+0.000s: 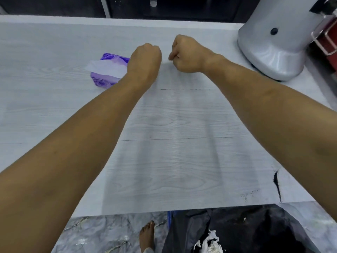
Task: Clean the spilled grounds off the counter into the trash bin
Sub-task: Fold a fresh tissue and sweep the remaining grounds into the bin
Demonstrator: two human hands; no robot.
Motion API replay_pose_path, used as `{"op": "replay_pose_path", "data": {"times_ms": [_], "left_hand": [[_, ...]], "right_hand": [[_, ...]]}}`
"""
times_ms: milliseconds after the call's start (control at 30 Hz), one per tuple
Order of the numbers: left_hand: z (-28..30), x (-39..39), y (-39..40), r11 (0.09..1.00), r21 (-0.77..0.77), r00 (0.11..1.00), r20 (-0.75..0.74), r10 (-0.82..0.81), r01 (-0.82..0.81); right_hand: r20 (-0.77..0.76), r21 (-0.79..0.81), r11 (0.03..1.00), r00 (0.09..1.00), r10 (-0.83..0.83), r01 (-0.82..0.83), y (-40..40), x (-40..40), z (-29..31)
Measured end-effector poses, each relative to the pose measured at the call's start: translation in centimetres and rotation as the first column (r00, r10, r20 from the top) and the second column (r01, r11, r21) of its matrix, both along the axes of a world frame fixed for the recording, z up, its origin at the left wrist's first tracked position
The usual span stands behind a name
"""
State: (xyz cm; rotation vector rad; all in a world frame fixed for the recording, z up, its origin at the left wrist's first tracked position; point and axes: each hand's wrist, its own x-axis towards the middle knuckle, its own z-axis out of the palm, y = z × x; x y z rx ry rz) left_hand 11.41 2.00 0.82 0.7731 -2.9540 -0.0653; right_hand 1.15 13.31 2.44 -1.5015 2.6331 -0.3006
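Both hands, left hand point(145, 58) and right hand point(186, 53), clenched at upper centre, apparently empty. Grounds point(277, 185) lie lower right near the counter point(54, 106) edge: loose, light, best swept with tissue point(106, 67) into the bin point(237, 230) below.

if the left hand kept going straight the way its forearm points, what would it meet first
Probably nothing on the pale wood-grain counter: the left hand points up and away toward the far edge, and that stretch looks bare. The purple tissue pack lies just to its left, beside that line. Depth is uncertain.
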Motion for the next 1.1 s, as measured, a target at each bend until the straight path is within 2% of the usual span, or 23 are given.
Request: {"op": "replay_pose_path", "data": {"times_ms": [133,333,400,600,833,1100], "left_hand": [[-1.1,0.2,-2.0,0.997,-0.055,0.998,0.043,-0.052,0.055],[-1.6,2.0,-3.0,0.983,0.149,0.993,0.027,-0.114,0.109],[-1.7,2.6,-1.4,0.983,0.141,0.992,0.009,-0.124,0.121],[-2.0,3.0,6.3,0.990,-0.030,0.989,0.058,-0.132,0.134],[-1.6,2.3,14.0,0.982,0.177,0.998,0.010,-0.067,0.064],[-2.3,2.7,21.9,0.962,0.139,0.972,-0.048,-0.229,0.234]], "right_hand": [[0.022,0.044,0.998,0.998,0.052,-0.053,-1.9,0.1,-1.3],[-0.011,0.064,0.988,0.990,0.140,-0.139,0.5,-0.4,-1.4],[-0.001,0.078,0.982,0.985,0.171,-0.171,2.0,-1.1,-1.6],[0.007,0.101,0.972,0.977,0.213,-0.213,5.8,-2.4,-1.8],[-0.046,0.132,0.958,0.964,0.262,-0.254,14.0,-3.6,-1.6],[-0.051,0.109,0.961,0.965,0.259,-0.252,23.6,-3.9,-1.9]]}}
